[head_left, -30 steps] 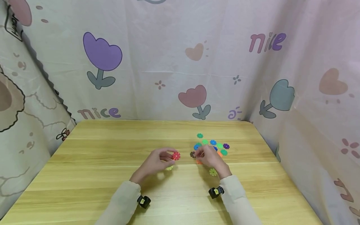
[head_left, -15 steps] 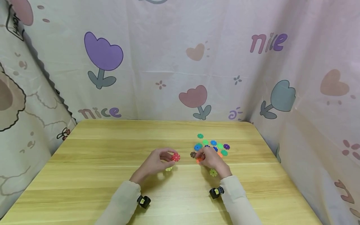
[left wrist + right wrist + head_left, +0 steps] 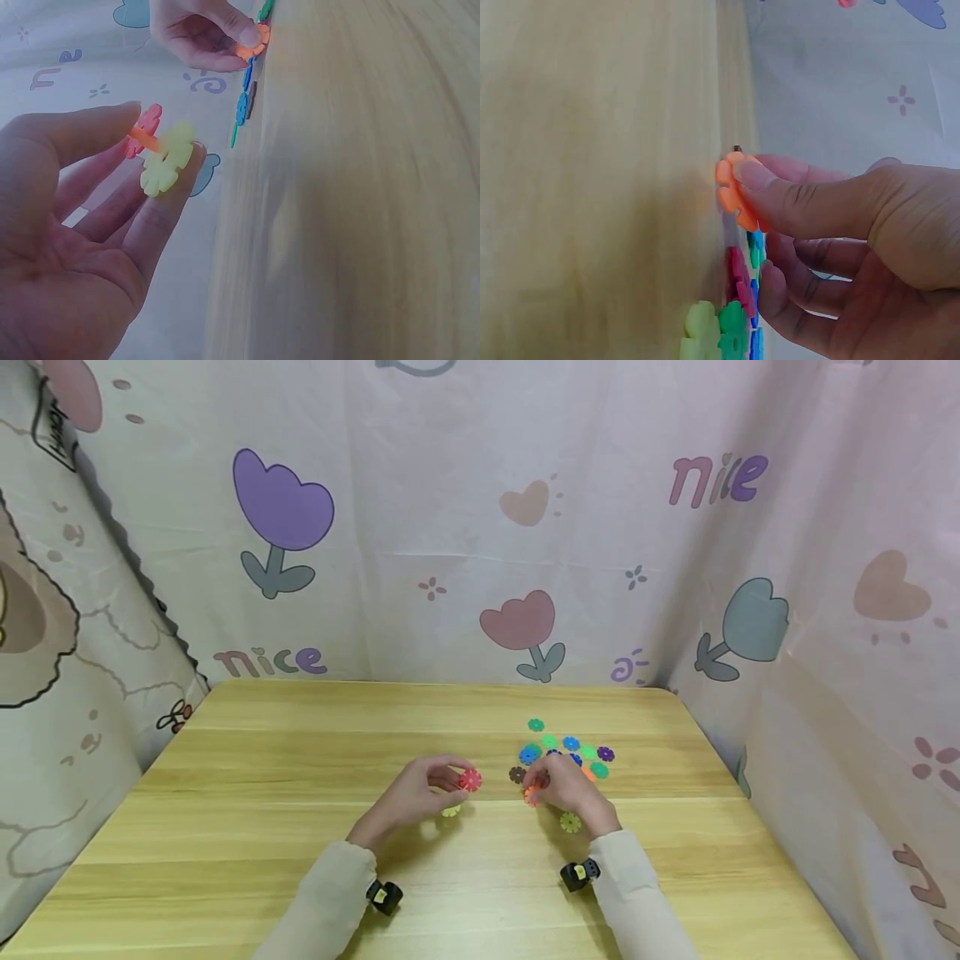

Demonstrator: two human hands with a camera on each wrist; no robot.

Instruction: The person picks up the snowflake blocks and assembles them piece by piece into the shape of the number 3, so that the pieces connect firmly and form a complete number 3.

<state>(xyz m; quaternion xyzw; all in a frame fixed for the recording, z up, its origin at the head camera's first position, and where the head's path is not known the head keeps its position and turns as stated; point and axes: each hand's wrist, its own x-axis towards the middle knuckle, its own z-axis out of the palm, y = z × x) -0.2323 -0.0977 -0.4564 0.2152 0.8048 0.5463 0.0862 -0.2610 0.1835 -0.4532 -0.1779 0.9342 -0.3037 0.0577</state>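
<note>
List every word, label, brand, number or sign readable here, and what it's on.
"nice": backdrop cloth, upper right in head view.
"nice": same cloth, lower left.
Dark lettering, cloth at upper left: too blurred to read.
Pale letters, cloth in left wrist view: too blurred to read surely.
Wrist cameras: yellow patches, any marking too small.
Flower discs: no text seen.

Matt plstc discs [image 3: 178,146]; smooth wood tbl [image 3: 480,877].

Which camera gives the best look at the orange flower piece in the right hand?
The right wrist view: the orange flower piece is largest there, with the right hand covering part. The head view shows it tiny, partly hidden too; the left wrist view, small, near the top.
</note>
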